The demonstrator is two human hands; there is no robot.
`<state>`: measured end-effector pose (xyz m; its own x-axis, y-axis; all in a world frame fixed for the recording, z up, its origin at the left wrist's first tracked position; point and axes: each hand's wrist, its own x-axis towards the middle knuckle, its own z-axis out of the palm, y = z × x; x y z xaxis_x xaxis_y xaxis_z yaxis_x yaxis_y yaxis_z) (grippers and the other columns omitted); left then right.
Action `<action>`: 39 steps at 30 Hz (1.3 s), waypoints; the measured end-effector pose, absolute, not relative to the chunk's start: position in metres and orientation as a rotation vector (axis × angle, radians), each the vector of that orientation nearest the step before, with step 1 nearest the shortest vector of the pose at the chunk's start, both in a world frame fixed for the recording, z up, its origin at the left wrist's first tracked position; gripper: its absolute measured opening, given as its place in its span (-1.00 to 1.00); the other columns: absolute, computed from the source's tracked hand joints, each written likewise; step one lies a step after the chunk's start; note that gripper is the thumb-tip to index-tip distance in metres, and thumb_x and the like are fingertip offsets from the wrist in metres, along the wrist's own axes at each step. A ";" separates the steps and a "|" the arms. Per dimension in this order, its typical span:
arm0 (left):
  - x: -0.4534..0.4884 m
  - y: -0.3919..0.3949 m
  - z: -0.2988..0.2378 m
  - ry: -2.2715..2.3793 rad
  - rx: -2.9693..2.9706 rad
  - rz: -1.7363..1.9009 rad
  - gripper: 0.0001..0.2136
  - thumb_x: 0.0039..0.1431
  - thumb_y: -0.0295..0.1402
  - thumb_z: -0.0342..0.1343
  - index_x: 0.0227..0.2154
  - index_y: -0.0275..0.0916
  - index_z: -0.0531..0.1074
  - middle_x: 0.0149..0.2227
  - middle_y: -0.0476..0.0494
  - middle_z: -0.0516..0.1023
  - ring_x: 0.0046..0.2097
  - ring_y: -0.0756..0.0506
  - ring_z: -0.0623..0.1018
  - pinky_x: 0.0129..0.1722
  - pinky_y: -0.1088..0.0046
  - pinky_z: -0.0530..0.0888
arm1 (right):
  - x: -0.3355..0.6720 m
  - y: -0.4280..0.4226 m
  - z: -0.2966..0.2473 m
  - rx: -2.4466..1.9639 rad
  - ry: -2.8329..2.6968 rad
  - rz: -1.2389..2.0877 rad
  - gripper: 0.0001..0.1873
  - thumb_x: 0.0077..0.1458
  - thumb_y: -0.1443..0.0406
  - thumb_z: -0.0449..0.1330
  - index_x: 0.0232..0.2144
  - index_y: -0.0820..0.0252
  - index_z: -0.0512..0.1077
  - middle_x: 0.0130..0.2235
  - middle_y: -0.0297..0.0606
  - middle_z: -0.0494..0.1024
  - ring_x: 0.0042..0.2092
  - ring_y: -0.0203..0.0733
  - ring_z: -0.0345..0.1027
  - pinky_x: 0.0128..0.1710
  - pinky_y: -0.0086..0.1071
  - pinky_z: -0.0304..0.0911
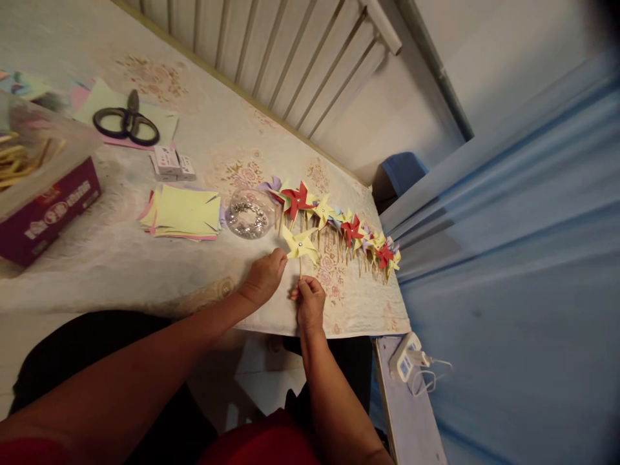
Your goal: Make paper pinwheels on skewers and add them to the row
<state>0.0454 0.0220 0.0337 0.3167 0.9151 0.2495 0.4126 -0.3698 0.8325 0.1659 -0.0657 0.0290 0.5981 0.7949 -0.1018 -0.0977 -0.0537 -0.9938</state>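
A pale yellow paper pinwheel (301, 244) with a shiny pin at its centre stands upright on a thin stick over the table's near side. My right hand (310, 301) is closed around the lower part of that stick. The fingers of my left hand (264, 279) are pinched together at the tip of the pinwheel's left blade. Just behind lies a row of finished pinwheels in red (297, 200), yellow, purple and blue, reaching to the right. Left of them is a round clear container (249, 214) of small metal pins.
Stacked coloured paper (186, 212), small white boxes (172, 163) and black-handled scissors (126, 123) lie to the left. A purple-fronted box (51, 210) holds sticks at far left. A power strip (405, 357) with a white cable sits at lower right, beside a blue curtain (508, 258).
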 end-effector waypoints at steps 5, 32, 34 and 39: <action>0.045 0.021 0.036 1.179 1.945 0.941 -0.88 0.30 -0.39 -0.04 -0.30 -0.21 0.40 -0.41 -0.10 0.54 -0.36 -0.10 0.55 -0.32 0.42 0.37 | 0.166 -0.066 0.029 -1.457 -0.631 0.802 -0.78 -0.03 0.19 0.30 -0.39 0.21 0.45 -0.61 -0.46 0.42 -0.59 -0.40 0.20 -0.54 -0.51 0.15; 0.043 0.022 0.037 1.199 1.725 0.968 -0.93 0.16 -0.35 0.13 -0.36 -0.17 0.33 -0.39 -0.10 0.56 -0.31 -0.13 0.55 -0.30 0.37 0.40 | 0.166 -0.065 0.028 -1.452 -0.631 0.801 -0.77 -0.03 0.17 0.31 -0.40 0.20 0.43 -0.61 -0.47 0.41 -0.60 -0.40 0.20 -0.55 -0.51 0.14; 0.042 0.022 0.039 1.170 1.685 0.976 -0.90 0.19 -0.30 0.09 -0.38 -0.18 0.33 -0.41 -0.09 0.55 -0.33 -0.12 0.54 -0.31 0.37 0.41 | 0.166 -0.065 0.028 -1.449 -0.633 0.805 -0.77 -0.02 0.17 0.31 -0.40 0.20 0.43 -0.61 -0.47 0.41 -0.60 -0.40 0.20 -0.56 -0.51 0.14; 0.041 0.028 0.045 1.027 1.409 0.921 -0.75 0.27 -0.20 -0.07 -0.46 -0.19 0.32 -0.46 -0.06 0.52 -0.43 -0.06 0.54 -0.40 0.42 0.46 | 0.167 -0.065 0.027 -1.473 -0.645 0.801 -0.77 -0.02 0.17 0.30 -0.39 0.21 0.43 -0.62 -0.48 0.42 -0.60 -0.40 0.20 -0.55 -0.52 0.14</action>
<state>0.0410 0.0285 0.0447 0.3201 0.9473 -0.0154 0.0876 -0.0134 0.9961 0.1669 -0.0654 0.0265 0.5989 0.7949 -0.0977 -0.0742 -0.0665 -0.9950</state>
